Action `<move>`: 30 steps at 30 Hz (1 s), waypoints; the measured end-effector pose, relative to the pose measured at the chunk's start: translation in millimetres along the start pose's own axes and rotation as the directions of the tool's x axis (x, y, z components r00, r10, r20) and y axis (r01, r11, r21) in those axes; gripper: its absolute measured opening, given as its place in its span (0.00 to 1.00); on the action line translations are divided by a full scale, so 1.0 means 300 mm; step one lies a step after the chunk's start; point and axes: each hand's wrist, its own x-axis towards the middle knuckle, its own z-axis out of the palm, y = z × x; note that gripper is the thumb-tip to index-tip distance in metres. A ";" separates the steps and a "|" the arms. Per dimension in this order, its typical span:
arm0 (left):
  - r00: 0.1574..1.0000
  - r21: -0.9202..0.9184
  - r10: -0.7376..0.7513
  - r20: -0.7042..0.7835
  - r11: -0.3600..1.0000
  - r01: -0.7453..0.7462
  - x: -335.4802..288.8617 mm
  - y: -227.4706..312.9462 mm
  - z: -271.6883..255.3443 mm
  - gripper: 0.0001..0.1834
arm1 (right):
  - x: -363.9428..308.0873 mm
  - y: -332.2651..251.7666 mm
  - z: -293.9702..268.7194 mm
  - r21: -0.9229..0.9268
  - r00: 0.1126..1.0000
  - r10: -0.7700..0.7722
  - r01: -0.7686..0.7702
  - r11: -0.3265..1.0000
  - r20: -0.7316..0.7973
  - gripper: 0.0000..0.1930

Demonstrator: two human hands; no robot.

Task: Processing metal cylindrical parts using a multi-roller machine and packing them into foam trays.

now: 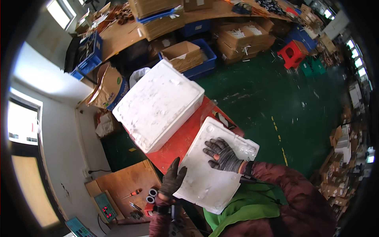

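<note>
Daylit workshop, heavy fisheye.
We see windows [23,126] at the left blown out to white, and the white foam box [158,104] glares, its surface detail washed out. We note soft, faint shadows, the green floor [276,102] evenly lit, straight edges bending outward, and black vignette ringing the frame.
</note>
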 end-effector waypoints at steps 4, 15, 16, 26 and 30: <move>0.938 0.569 0.192 -0.289 0.822 0.007 0.134 0.037 0.182 0.35 | 0.026 0.033 -0.039 0.180 1.000 0.018 -0.013 0.984 -0.024 0.22; 0.865 0.697 0.238 -0.442 0.698 0.164 0.194 0.038 0.299 0.33 | 0.123 1.206 0.550 0.643 0.834 0.520 -0.504 0.577 0.187 0.19; 0.857 0.697 0.209 -0.470 0.683 0.216 0.173 0.024 0.289 0.33 | 0.222 1.119 0.557 0.641 0.698 0.601 -0.674 0.367 0.391 0.21; 0.869 0.683 0.261 -0.421 0.721 0.114 0.223 0.071 0.291 0.30 | 0.395 1.267 0.546 0.620 0.914 0.394 -0.365 0.695 0.096 0.14; 0.869 0.683 0.271 -0.413 0.724 0.099 0.150 0.053 0.275 0.28 | 0.524 0.901 0.139 0.843 0.833 0.301 -0.311 -0.438 0.464 0.08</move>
